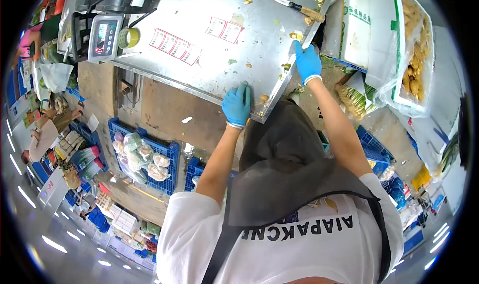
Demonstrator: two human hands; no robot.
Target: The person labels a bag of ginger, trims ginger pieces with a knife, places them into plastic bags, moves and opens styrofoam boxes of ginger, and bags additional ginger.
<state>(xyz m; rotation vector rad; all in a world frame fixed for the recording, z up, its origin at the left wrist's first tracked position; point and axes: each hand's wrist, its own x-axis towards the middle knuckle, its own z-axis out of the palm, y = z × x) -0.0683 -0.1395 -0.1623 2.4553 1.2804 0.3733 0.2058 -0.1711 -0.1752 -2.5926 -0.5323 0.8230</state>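
Both my hands wear blue gloves and are at the metal table (199, 79). My left hand (236, 105) rests on its near edge, left of the corner, fingers stretched forward and nothing visible in them. My right hand (308, 64) is at the right-hand rim, its fingers apart and the index fingertip beside a small yellowish scrap (296, 36). Whether it touches the scrap I cannot tell. Farther up that rim lies a curved knife (294, 6) with a wooden handle. Another yellowish piece (263, 98) sits near the corner by my left hand.
Printed labels (175, 46), a tape roll (128, 38) and a digital scale (105, 37) are on the table's left. At right stand a white foam box (357, 29) and a plastic-lined box of ginger (416, 69). Blue crates (172, 166) with bagged produce lie below left.
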